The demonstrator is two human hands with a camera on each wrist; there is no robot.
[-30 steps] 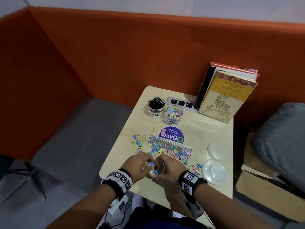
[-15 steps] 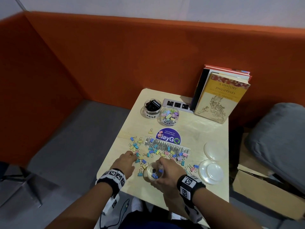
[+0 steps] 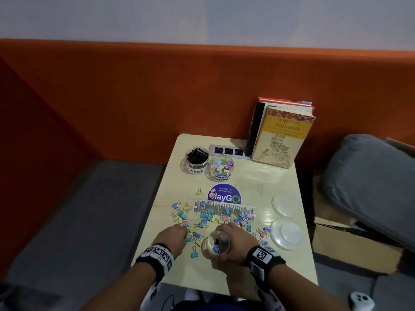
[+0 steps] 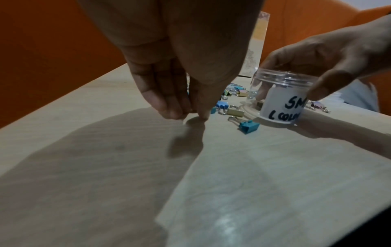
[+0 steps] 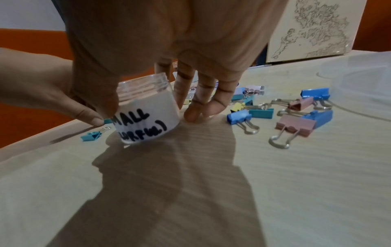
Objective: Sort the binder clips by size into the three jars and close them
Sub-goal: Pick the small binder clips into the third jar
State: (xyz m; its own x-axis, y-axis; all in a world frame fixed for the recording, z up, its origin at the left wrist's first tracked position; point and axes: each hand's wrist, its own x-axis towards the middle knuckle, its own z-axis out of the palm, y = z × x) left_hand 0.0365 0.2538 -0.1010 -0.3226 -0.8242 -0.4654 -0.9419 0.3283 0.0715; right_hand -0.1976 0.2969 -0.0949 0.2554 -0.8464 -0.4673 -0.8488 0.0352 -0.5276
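A clear jar labelled SMALL (image 3: pixel 216 243) (image 5: pixel 148 117) (image 4: pixel 281 103) stands near the table's front edge, a few clips inside. My right hand (image 3: pixel 221 234) (image 5: pixel 148 110) grips it, thumb on the near side and fingers behind. Just left of it, my left hand (image 3: pixel 184 231) (image 4: pixel 188 115) points fingertips down at the table and pinches a small teal clip (image 5: pixel 107 121). Several small coloured clips (image 3: pixel 215 217) lie scattered beyond both hands. The LARGE jar (image 3: pixel 197 159) with black clips and the MEDIUM jar (image 3: pixel 221 166) with pastel clips stand open at the back.
Two clear lids (image 3: pixel 285 205) (image 3: pixel 286 233) lie at the right of the table (image 3: pixel 258 176). Books (image 3: pixel 283 135) lean on the orange wall behind a power strip (image 3: pixel 228 151). A grey cushion (image 3: pixel 370 176) and cardboard box (image 3: pixel 350 245) sit to the right.
My left hand has left the small jar and moved left onto the loose clips. My right hand has kept hold of the jar.
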